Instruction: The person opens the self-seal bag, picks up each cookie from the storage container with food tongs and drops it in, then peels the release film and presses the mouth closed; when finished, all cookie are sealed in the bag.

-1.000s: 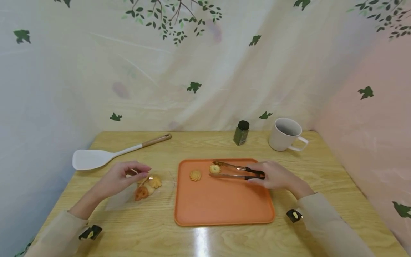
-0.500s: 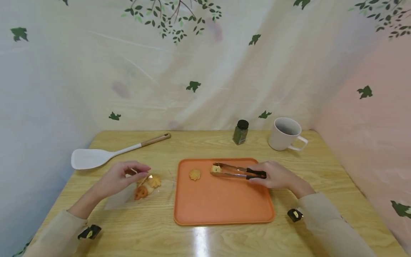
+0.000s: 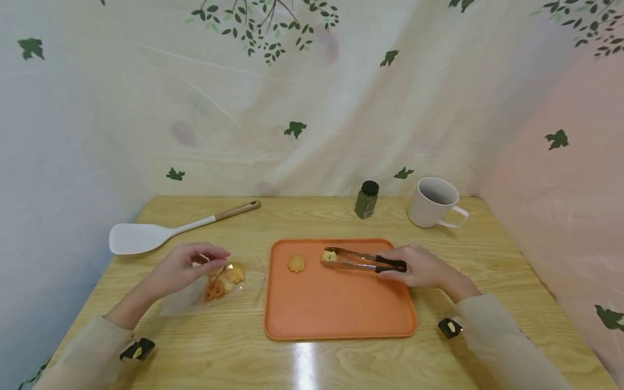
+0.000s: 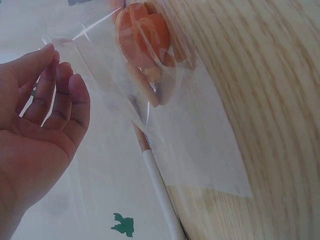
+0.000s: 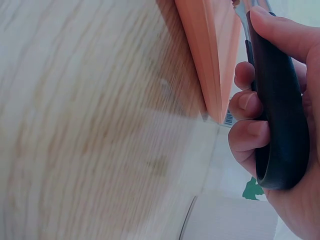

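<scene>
Between the thumb and index finger of my left hand (image 3: 187, 268) is the edge of a clear plastic bag (image 4: 200, 130). Several cookies show through its film, including a brown pretzel-shaped cookie (image 3: 214, 291) and a pale swirled one (image 3: 236, 273). My right hand (image 3: 421, 265) grips tongs (image 5: 280, 100) by their black handles, fingers curled around them. Over the orange tray (image 3: 341, 311), the tong tips lie on either side of a round cookie (image 3: 329, 255) with a dimpled middle. Another swirled cookie (image 3: 296, 264) rests on the tray to its left.
A white spatula (image 3: 138, 239) with a wooden handle lies at the back left of the wooden table (image 3: 219, 352). Behind the tray stand a black-capped spice jar (image 3: 366, 200) and a white mug (image 3: 431, 206). A leaf-patterned curtain (image 3: 312, 108) hangs behind the table.
The tong tips have drawn together around the dimpled cookie, which has shifted slightly to the right with them. My left hand stays in place at the bag.
</scene>
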Demonstrator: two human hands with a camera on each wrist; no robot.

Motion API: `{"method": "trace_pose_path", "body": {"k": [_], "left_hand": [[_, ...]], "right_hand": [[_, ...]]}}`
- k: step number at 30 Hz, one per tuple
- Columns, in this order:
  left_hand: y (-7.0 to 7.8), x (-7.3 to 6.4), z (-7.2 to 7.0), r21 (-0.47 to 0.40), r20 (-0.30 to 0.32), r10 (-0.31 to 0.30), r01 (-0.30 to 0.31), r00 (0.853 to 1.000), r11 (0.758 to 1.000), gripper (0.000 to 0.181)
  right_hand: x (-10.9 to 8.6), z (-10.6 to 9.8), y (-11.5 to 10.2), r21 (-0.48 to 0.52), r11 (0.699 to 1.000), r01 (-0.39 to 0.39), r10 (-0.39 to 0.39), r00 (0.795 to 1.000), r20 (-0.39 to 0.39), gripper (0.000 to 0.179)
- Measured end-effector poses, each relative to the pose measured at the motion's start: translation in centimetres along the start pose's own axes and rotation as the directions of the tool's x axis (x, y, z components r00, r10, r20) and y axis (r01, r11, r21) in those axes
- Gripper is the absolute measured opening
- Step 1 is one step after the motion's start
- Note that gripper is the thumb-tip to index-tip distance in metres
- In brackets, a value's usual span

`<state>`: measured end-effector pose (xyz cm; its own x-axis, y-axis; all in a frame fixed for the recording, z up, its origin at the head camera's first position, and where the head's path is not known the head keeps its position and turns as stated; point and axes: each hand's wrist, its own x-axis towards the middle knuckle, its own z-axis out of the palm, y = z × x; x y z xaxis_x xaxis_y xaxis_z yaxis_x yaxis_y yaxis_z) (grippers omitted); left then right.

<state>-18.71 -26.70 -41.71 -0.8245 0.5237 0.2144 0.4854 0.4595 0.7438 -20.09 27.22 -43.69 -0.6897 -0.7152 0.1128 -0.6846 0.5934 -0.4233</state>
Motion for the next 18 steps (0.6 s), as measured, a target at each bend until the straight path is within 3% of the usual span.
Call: {"method": "trace_pose_path", "body": {"k": [8, 18], "left_hand": [[0.25, -0.01, 0.02, -0.014, -0.001, 0.009, -0.009, 1.000, 1.000, 0.019], [0.31, 0.08, -0.03, -0.002, -0.001, -0.003, 0.003, 1.000, 1.000, 0.018]], "right_hand": [[-0.08, 0.07, -0.26, -0.008, 1.000, 0.021, -0.022, 1.000, -0.016, 0.028], [-0.39, -0.26, -0.64, -0.008, 1.000, -0.003, 0.003, 1.000, -0.018, 0.038]]}}
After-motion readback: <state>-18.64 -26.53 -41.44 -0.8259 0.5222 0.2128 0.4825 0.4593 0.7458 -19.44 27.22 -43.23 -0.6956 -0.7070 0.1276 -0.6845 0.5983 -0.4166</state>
